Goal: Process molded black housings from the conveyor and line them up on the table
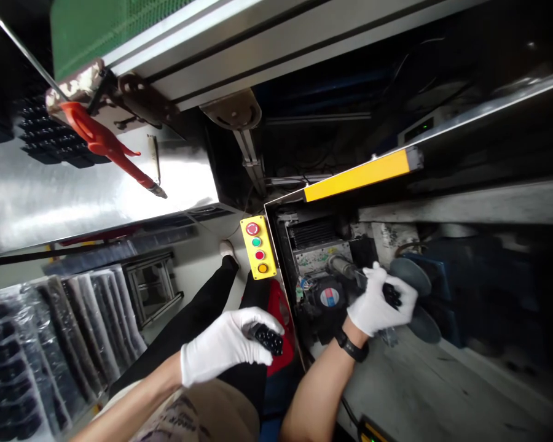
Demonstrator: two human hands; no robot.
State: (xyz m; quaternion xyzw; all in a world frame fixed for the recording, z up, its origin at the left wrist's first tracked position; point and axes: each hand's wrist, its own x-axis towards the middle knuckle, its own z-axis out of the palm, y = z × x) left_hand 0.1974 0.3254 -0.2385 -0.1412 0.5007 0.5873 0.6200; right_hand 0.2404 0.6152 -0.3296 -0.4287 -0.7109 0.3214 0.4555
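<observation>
Both my hands wear white gloves. My left hand point(221, 351) is closed around a small black plastic part with several round sockets point(267, 337), held over my lap. My right hand point(378, 302) reaches into the open machine bay and is wrapped round another black part point(391, 294), close to a grey disc point(411, 275) and a metal shaft point(343, 266). A black band sits on my right wrist point(351, 347).
A yellow button box point(258, 247) with red, green, red and orange buttons hangs beside the bay. A yellow bar point(357, 175) runs above it. A black fan with a round label point(330, 298) sits left of my right hand. Bagged black parts point(50, 350) lie at left; a red-handled tool point(105, 142) rests on a steel plate.
</observation>
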